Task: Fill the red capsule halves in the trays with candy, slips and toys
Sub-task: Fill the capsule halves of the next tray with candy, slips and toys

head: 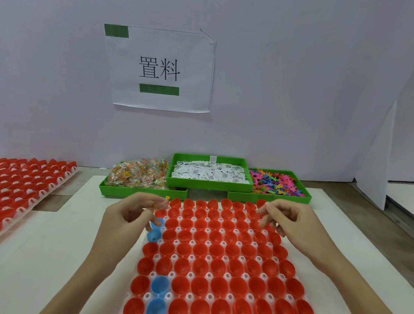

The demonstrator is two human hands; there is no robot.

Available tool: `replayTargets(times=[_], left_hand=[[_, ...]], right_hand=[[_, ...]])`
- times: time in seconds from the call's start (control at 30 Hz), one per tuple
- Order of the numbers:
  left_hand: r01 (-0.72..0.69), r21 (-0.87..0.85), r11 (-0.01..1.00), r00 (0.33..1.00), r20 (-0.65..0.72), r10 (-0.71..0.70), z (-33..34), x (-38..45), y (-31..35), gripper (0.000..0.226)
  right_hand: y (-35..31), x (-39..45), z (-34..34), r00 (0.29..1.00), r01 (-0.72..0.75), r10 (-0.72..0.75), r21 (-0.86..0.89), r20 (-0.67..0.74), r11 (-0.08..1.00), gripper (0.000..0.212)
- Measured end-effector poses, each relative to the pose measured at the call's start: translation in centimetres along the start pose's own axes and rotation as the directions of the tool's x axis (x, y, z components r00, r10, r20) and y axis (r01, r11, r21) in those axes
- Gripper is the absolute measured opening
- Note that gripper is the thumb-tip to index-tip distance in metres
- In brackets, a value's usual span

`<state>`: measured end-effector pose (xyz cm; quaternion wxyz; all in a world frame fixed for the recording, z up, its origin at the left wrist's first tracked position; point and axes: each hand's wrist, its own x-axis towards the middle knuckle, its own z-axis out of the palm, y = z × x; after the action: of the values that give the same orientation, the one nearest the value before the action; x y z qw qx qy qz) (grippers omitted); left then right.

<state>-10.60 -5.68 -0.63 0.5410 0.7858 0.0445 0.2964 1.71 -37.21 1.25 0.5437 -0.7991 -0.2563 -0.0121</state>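
Note:
A clear tray (230,296) of open red capsule halves (214,249) lies before me on the white mat. Three blue halves (159,284) sit among them on the left side. My left hand (128,215) hovers over the tray's far left corner, pinching wrapped candy (161,203) between thumb and fingers. My right hand (285,221) hovers over the far right corner with fingers curled; what it holds cannot be seen. Behind the tray stand green bins of candy (138,174), white slips (210,172) and colourful toys (277,182).
A second tray of red capsule halves (14,194) lies at the left. A white partition wall with a paper sign (159,69) stands behind the bins. The mat's edge and bare tabletop run along the right.

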Motion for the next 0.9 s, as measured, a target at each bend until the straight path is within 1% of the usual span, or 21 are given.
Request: replayTargets(times=[0.07,0.17,0.27,0.37,0.5,0.63,0.7,0.8,0.9], left_hand=[[0.036,-0.028,0.999,0.999,0.018,-0.036,-0.2,-0.1,-0.3,0.057],[0.109,-0.128,0.986,0.994,0.038,-0.105,-0.2,-0.3,-0.9,0.049],[0.103,-0.181,0.978,0.994,0.040,-0.097,-0.2,-0.1,-0.8,0.036],[0.085,-0.181,0.980,0.996,0.019,-0.083,-0.2,-0.1,-0.8,0.027],[0.077,-0.154,0.985,0.997,-0.017,-0.080,-0.2,-0.1,-1.0,0.020],[0.071,-0.154,0.986,0.996,-0.042,-0.078,-0.7,0.1,-1.2,0.016],[0.072,-0.152,0.986,0.996,-0.035,-0.078,-0.9,0.3,-1.4,0.015],[0.072,-0.147,0.986,0.997,-0.031,-0.077,-0.9,0.4,-1.4,0.016],[0.072,-0.141,0.987,0.996,-0.048,-0.079,-0.9,0.4,-1.4,0.017]], right_hand=[[-0.4,0.0,0.4,0.999,0.040,-0.040,-0.055,-0.009,0.998,0.021],[-1.0,0.7,1.4,0.997,0.066,-0.071,-0.160,-0.029,0.985,0.018],[-1.2,2.7,2.6,0.990,0.106,-0.128,-0.275,-0.062,0.955,0.019],[-1.2,6.3,3.7,0.989,0.122,-0.146,-0.426,-0.025,0.896,0.019],[-0.9,12.2,4.9,0.994,0.106,-0.086,-0.582,0.062,0.807,0.023],[0.1,16.1,5.7,0.989,0.057,0.053,-0.693,0.136,0.719,0.032],[0.7,17.0,6.0,0.980,0.058,0.100,-0.735,0.169,0.676,0.035],[1.0,17.8,6.2,0.971,0.088,0.115,-0.762,0.209,0.641,0.027],[0.9,18.2,6.2,0.973,0.091,0.108,-0.768,0.204,0.634,0.024]])
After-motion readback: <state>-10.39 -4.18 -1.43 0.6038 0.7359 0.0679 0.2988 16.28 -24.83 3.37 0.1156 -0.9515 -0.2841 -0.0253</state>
